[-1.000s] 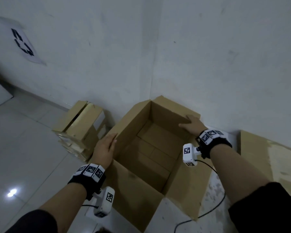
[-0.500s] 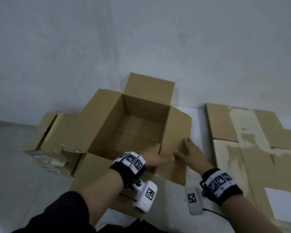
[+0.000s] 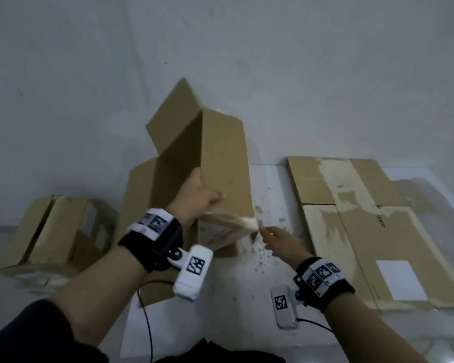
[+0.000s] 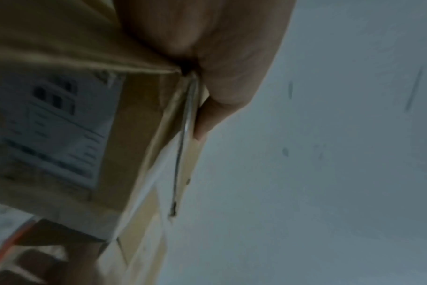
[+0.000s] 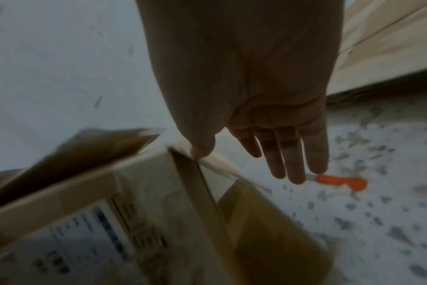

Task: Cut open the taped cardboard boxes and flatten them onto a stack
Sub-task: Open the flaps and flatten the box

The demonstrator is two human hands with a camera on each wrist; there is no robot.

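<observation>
Head view: left hand (image 3: 198, 199) grips tilted box (image 3: 220, 163); right hand (image 3: 278, 238) beside, open.

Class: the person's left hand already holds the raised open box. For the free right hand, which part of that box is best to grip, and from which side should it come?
Grip the lower right corner edge of the open box, coming from the right. The box is tipped up, the left hand grips its near edge, and the right hand is open beside that corner, its thumb about touching, probably bracing the collapse.

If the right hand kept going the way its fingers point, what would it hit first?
Probably the orange cutter on the floor, just past the right hand fingertips; depth is uncertain.
</observation>
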